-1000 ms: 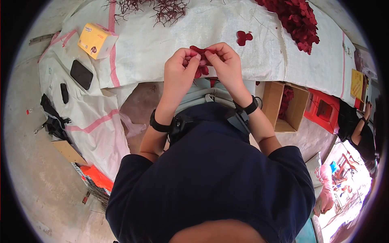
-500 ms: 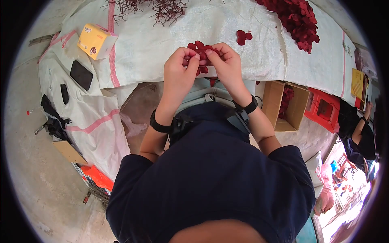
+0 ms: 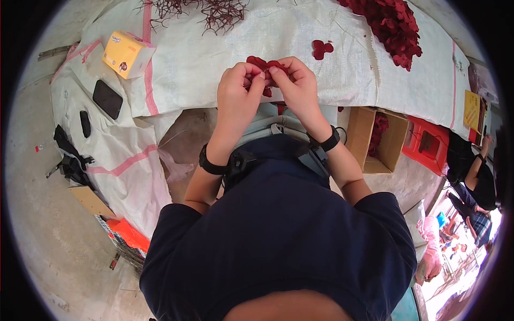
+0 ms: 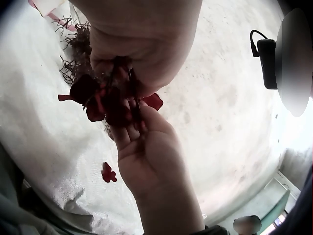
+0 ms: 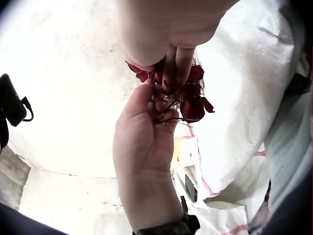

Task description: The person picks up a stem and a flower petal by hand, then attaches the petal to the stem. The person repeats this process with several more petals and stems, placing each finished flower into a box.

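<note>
Both hands meet over the near edge of the white woven sheet. My left hand point(image 3: 239, 88) pinches a dark red artificial flower point(image 3: 257, 61) between thumb and curled fingers. Opposite it, my right hand point(image 3: 300, 88) grips the same flower, thumb pressed on the petals. Thumbs and fingers hide the flower's middle. Rounded petals point(image 4: 84, 89) stick out past the fingers in the left wrist view. Thin dark stems point(image 5: 171, 119) run by the left fingers in the right wrist view. A small loose red petal piece point(image 3: 322, 50) lies on the sheet beyond the right hand.
A heap of red petals point(image 3: 393, 32) lies at the far right, a tangle of dark stems point(image 3: 222, 13) at the far left. To the left are a yellow tissue pack point(image 3: 124, 53) and a phone point(image 3: 108, 99). A cardboard box point(image 3: 395, 144) and red stool point(image 3: 428, 145) stand right.
Between the fingers the red petals have shifted, spreading out and then partly folding behind the fingers. Both hands stay in nearly the same place. Another person has moved in the doorway at right.
</note>
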The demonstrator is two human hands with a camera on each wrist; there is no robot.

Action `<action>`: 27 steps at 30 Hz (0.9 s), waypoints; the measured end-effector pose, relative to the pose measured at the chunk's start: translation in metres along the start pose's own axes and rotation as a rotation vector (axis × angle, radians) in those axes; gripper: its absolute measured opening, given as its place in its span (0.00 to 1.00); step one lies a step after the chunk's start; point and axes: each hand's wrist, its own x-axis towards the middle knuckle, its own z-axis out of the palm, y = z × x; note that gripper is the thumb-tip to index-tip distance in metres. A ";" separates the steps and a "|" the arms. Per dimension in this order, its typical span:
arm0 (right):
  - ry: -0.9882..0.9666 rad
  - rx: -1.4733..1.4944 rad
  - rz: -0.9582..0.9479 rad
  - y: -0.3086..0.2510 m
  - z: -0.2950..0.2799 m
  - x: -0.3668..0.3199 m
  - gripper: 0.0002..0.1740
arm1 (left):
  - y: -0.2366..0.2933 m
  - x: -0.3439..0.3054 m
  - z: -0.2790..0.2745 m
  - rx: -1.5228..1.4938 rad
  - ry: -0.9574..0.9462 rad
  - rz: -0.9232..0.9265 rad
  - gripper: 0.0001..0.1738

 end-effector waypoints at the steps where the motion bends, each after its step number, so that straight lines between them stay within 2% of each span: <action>1: 0.001 -0.001 0.000 0.000 0.000 0.000 0.04 | 0.000 0.000 0.000 -0.001 -0.001 0.000 0.03; 8: -0.020 -0.192 -0.055 0.005 -0.004 0.000 0.05 | -0.001 0.000 0.001 0.138 0.037 0.176 0.03; 12: -0.045 -0.198 -0.083 0.006 -0.006 0.000 0.05 | -0.001 0.001 0.001 0.194 0.028 0.230 0.03; 20: -0.063 -0.439 -0.170 0.000 -0.005 0.000 0.05 | -0.004 0.001 0.002 0.183 0.032 0.157 0.03; 25: -0.064 -0.416 -0.143 0.002 -0.005 0.002 0.05 | -0.005 0.004 -0.003 0.182 -0.045 0.126 0.04; 27: -0.027 -0.257 -0.080 0.001 -0.002 0.002 0.05 | 0.002 0.004 -0.004 -0.041 -0.078 -0.001 0.04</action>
